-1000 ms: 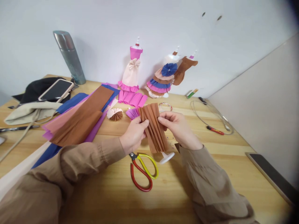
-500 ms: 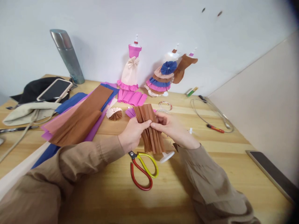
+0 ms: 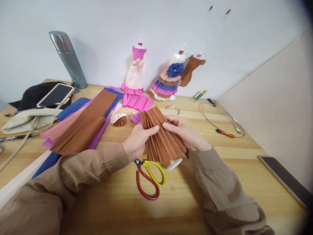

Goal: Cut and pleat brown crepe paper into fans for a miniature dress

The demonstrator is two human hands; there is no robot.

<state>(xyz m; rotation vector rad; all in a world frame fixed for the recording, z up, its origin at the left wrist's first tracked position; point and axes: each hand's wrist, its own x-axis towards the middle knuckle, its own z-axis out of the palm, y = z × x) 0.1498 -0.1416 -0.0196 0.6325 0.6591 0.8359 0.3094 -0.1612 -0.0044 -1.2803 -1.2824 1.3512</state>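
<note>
A strip of pleated brown crepe paper (image 3: 162, 142) is stretched between my two hands above the table. My left hand (image 3: 139, 138) is closed on its left edge, thumb lying on top of the folds. On the right edge, my right hand (image 3: 187, 132) pinches the paper, its thumb on the front and its other fingers partly hidden behind. Below the paper lies a pair of scissors (image 3: 151, 181) with one red and one yellow handle; its blades are hidden. A white round base (image 3: 174, 164) peeks out under the paper's lower edge.
Stacked crepe paper sheets (image 3: 84, 125) lie at left, beside a pleated rosette (image 3: 119, 119) and a folded pink strip (image 3: 137, 102). Small dressed mannequins (image 3: 135, 71) stand along the wall. A bottle (image 3: 69, 60), phone (image 3: 56, 95), cable (image 3: 207, 119) and dark slab (image 3: 281, 179) surround the workspace.
The brown pleats have fanned out wider, mostly toward the lower right. My right hand has shifted slightly right, while my left hand keeps its hold.
</note>
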